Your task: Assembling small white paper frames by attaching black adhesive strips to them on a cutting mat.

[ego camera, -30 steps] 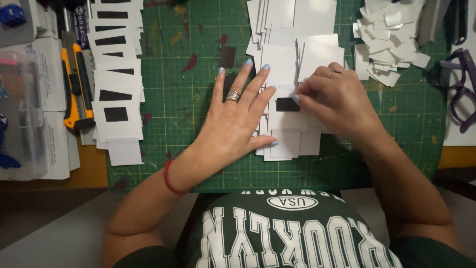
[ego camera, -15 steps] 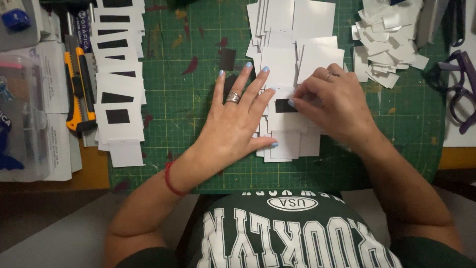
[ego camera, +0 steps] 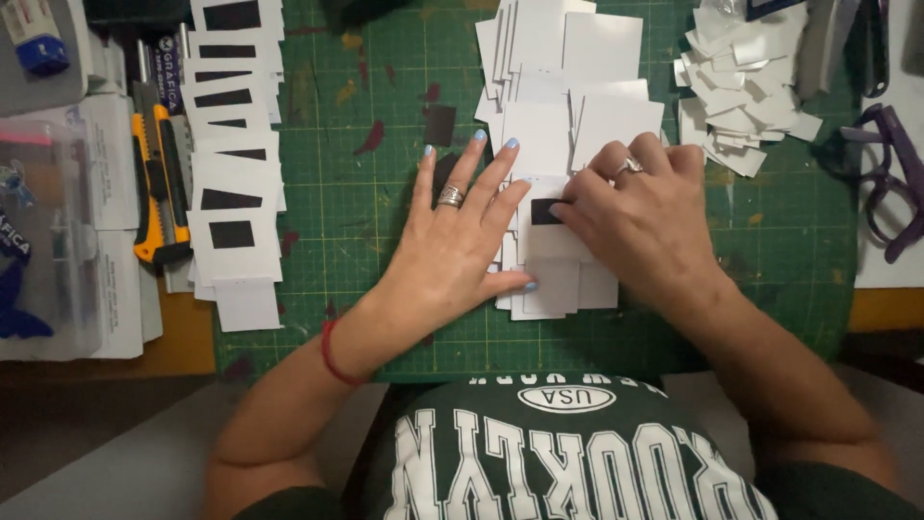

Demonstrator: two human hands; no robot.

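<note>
- Right now your left hand (ego camera: 452, 246) lies flat, fingers (ego camera: 496, 178) spread, pinning the pile of white cards (ego camera: 553, 279) on the green mat (ego camera: 385, 106).
- Your right hand (ego camera: 650, 221) is curled over the top card, fingers (ego camera: 577, 207) bent against a small black patch (ego camera: 545, 212) at the card's middle; whether they pinch it or only press it, you cannot tell.
- By the look of it, you are at the step of seating the patch on the card. Next likely calls for squaring it, pressing it down, then freeing the card from the pile.
- Beyond the pile, farther up the mat, more blank white cards (ego camera: 577, 58) lie fanned and overlapping.
- Left of the pile, at the mat's left edge, a column of finished cards (ego camera: 236, 193) runs top to bottom, each white with a black rectangle.
- Right of the pile, at the mat's upper right, sits a heap of small white scraps (ego camera: 741, 106).
- Left of the finished column, a yellow and black knife (ego camera: 154, 193) lies lengthways beside a metal ruler (ego camera: 144, 87).
- Further left stand a clear plastic box (ego camera: 43, 241) with blue and pink items inside, and a white tube with a blue cap (ego camera: 34, 39) above it.
- Far right of the pile, off the mat, lie purple-handled scissors (ego camera: 890, 173).
</note>
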